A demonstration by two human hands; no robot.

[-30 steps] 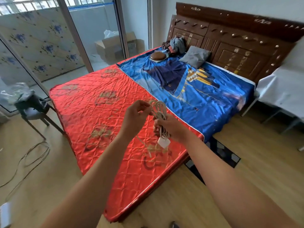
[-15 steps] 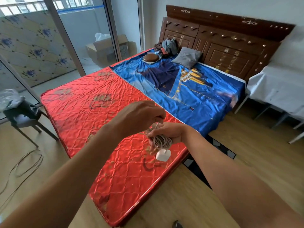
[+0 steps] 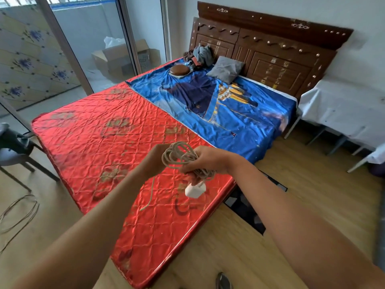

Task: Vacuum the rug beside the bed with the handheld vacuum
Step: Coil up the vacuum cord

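Note:
Over the red quilted mattress (image 3: pixel 108 142), my right hand (image 3: pixel 205 160) grips a coiled beige cable (image 3: pixel 177 155). A white charger plug (image 3: pixel 195 190) dangles under that hand. My left hand (image 3: pixel 155 160) is at the left side of the coil with its fingers curled onto the loops, and a loose cable end (image 3: pixel 150 195) hangs below it. The dark patterned rug (image 3: pixel 248 207) lies on the wooden floor along the bed's right side, partly hidden by my right arm. No handheld vacuum is in view.
A blue sheet (image 3: pixel 239 113), grey pillow (image 3: pixel 226 68) and a clothes pile (image 3: pixel 200 54) lie near the headboard. A chair (image 3: pixel 16 151) and a floor cable (image 3: pixel 19 211) are left of the bed. A white-draped table (image 3: pixel 343 105) stands at the right. A dark object (image 3: pixel 223 281) pokes in at the bottom edge.
My left hand has come down from above my right hand to the left side of the coil. The loops now stand up above my right hand, and a loose end trails down.

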